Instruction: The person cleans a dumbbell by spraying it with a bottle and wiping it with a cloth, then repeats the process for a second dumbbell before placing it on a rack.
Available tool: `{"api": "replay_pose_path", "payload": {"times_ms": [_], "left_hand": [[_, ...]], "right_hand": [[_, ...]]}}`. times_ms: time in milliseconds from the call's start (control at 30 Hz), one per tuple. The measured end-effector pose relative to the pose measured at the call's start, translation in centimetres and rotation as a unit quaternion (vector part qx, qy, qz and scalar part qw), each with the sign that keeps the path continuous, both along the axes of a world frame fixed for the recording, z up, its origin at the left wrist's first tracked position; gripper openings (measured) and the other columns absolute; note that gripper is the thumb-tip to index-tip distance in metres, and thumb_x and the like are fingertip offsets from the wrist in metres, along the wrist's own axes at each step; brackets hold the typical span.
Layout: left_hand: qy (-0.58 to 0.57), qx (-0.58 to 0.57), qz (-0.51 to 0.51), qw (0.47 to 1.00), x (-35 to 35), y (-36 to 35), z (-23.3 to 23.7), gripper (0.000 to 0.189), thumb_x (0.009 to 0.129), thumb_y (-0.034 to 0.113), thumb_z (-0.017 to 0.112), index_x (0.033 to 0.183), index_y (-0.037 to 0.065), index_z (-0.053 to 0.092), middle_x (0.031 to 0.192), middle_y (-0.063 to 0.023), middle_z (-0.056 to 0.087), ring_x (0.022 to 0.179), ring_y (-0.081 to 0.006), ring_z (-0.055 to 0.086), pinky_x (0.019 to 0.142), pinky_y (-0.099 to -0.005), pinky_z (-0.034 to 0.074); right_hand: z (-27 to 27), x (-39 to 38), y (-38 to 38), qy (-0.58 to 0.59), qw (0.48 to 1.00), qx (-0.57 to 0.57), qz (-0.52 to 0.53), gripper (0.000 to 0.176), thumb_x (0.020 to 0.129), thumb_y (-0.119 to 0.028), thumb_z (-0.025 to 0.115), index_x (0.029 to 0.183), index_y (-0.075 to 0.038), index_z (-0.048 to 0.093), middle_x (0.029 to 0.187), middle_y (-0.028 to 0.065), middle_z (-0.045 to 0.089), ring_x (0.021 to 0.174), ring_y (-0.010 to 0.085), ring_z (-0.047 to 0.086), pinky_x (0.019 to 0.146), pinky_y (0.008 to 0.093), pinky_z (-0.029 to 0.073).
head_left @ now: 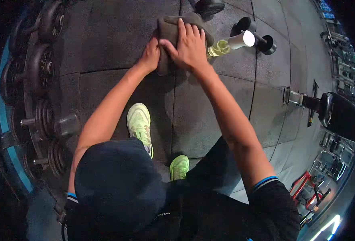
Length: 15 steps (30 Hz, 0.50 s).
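Beyond my feet, a folded dark grey-brown cloth (168,31) is between my two hands. My left hand (150,56) grips its left edge, with the fingertips hidden behind the fabric. Across the top of the cloth my right hand (190,46) lies flat, fingers stretched out and thumb spread toward the left hand. Just right of the cloth is a clear bottle of yellowish liquid (221,48) with a white top (242,39); its lower end is partly hidden by my right hand and the cloth.
Dumbbells (267,45) and another dumbbell (210,6) lie on the dark rubber floor tiles (217,108) near the bottle. Several weight plates (41,66) hang on a rack at left. At right stand a black padded bench (338,114) and a red-framed machine (304,186).
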<state>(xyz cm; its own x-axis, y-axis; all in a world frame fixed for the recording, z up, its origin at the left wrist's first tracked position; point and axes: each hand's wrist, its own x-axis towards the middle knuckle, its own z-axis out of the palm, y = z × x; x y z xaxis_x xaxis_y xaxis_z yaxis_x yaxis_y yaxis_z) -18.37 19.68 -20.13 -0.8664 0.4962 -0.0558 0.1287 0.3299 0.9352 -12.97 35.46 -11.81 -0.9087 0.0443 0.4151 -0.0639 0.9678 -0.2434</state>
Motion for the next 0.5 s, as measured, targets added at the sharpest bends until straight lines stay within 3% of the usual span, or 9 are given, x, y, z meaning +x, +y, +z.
{"api": "replay_pose_path", "payload": {"times_ms": [100, 200, 300, 333, 467, 500], "left_hand": [[-0.039, -0.045, -0.01, 0.998, 0.2, -0.5, 0.9, 0.041, 0.103, 0.016, 0.041, 0.14, -0.001, 0.047, 0.139, -0.029, 0.054, 0.131, -0.0448, 0.051, 0.107, -0.047, 0.042], [0.011, -0.095, -0.019, 0.995, 1.4, -0.9, 3.9, 0.047, 0.104, 0.019, 0.039, 0.146, 0.0, 0.044, 0.147, -0.0275, 0.048, 0.139, -0.0423, 0.044, 0.115, -0.045, 0.037], [0.088, -0.012, -0.026, 0.996, 1.4, -0.8, 2.2, 0.051, 0.103, 0.022, 0.039, 0.15, 0.002, 0.041, 0.153, -0.0259, 0.043, 0.144, -0.0392, 0.039, 0.119, -0.0436, 0.033], [0.065, -0.002, -0.013, 0.998, 1.5, -0.5, 2.3, 0.051, 0.102, 0.024, 0.039, 0.147, 0.002, 0.046, 0.149, -0.0251, 0.048, 0.14, -0.0384, 0.045, 0.116, -0.0451, 0.036], [-0.015, -0.179, -0.123, 0.976, -1.0, -1.2, 3.3, 0.047, 0.102, 0.028, 0.039, 0.134, 0.0, 0.057, 0.131, -0.026, 0.063, 0.125, -0.0425, 0.057, 0.107, -0.0484, 0.044], [-0.036, -0.165, -0.092, 0.981, -1.0, -0.9, 2.8, 0.046, 0.102, 0.029, 0.038, 0.132, -0.001, 0.058, 0.13, -0.0274, 0.062, 0.125, -0.0428, 0.057, 0.106, -0.0487, 0.044]], "right_hand": [[-0.4, 0.3, -0.4, -0.015, 1.0, 0.005, 0.009, 0.084, 0.092, -0.057, 0.058, 0.144, 0.007, 0.045, 0.125, 0.023, 0.056, 0.12, 0.0408, 0.051, 0.107, 0.0564, 0.036], [-0.1, 5.2, -2.4, -0.024, 0.999, 0.044, 0.021, 0.083, 0.093, -0.053, 0.06, 0.149, 0.005, 0.039, 0.132, 0.0268, 0.052, 0.126, 0.044, 0.047, 0.111, 0.0554, 0.033], [0.4, 6.0, -2.2, -0.045, 0.998, 0.026, 0.035, 0.085, 0.093, -0.053, 0.06, 0.15, 0.005, 0.037, 0.132, 0.0271, 0.051, 0.126, 0.0445, 0.047, 0.112, 0.0554, 0.032], [0.5, 5.7, -1.9, -0.045, 0.998, 0.018, 0.038, 0.085, 0.093, -0.054, 0.06, 0.151, 0.005, 0.037, 0.132, 0.0269, 0.051, 0.126, 0.0444, 0.047, 0.112, 0.0554, 0.032], [1.8, 1.8, 0.4, -0.047, 0.994, 0.006, 0.097, 0.088, 0.089, -0.059, 0.063, 0.146, 0.004, 0.044, 0.131, 0.024, 0.056, 0.126, 0.0418, 0.05, 0.114, 0.0492, 0.034], [1.4, 0.9, 1.4, -0.031, 0.994, -0.003, 0.105, 0.088, 0.088, -0.061, 0.064, 0.145, 0.004, 0.046, 0.13, 0.0243, 0.057, 0.125, 0.0417, 0.051, 0.113, 0.0486, 0.035]]}}
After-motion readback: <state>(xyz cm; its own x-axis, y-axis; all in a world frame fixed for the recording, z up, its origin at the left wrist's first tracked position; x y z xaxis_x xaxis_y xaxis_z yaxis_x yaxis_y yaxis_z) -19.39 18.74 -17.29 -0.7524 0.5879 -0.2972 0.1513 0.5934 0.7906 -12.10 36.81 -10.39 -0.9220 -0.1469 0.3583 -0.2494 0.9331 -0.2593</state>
